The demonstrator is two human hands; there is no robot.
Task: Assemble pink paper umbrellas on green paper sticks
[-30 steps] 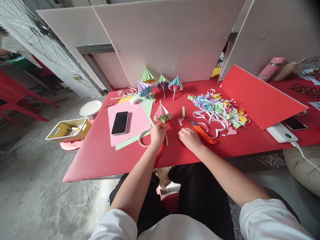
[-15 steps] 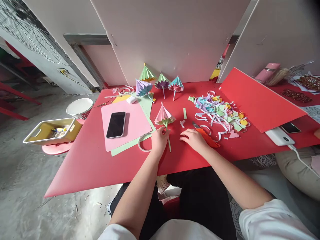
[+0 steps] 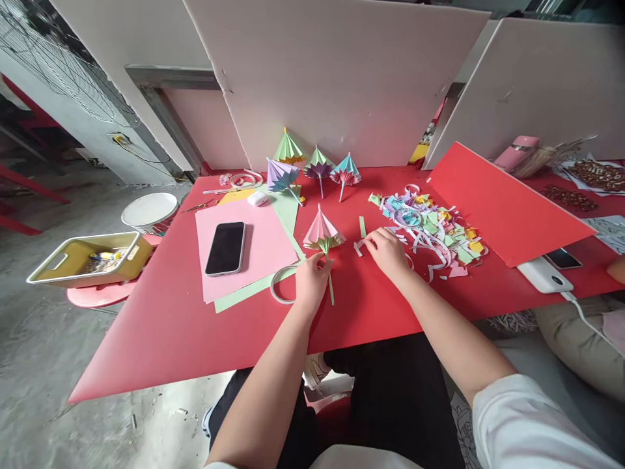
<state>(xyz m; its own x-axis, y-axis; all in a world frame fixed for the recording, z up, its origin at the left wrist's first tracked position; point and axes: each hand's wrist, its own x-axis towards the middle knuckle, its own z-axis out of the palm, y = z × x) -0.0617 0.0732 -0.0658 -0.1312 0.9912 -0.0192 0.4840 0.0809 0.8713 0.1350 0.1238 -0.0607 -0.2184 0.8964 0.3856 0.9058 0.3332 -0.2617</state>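
A black-screened phone (image 3: 225, 249) lies face up, a white case (image 3: 257, 198) just beyond it. Left of the phone, a yellow basket (image 3: 137, 259) rests on a pink stool (image 3: 97, 296) near a white bucket (image 3: 150, 210). Well right of the phone are a white power bank (image 3: 541, 275) and, farther back, a pink bottle (image 3: 516, 153).

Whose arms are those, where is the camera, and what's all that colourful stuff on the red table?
There's no robot here, just a person using two bare hands. The camera is worn on their head, looking forward and down, so you see roughly what they see. The left hand holds a pink-and-green paper umbrella by its stick. The right hand is by small white paper strips; I can't tell whether its fingers pinch one. On the red table are four more umbrellas, a heap of colourful scraps, and a phone lying on pink paper.
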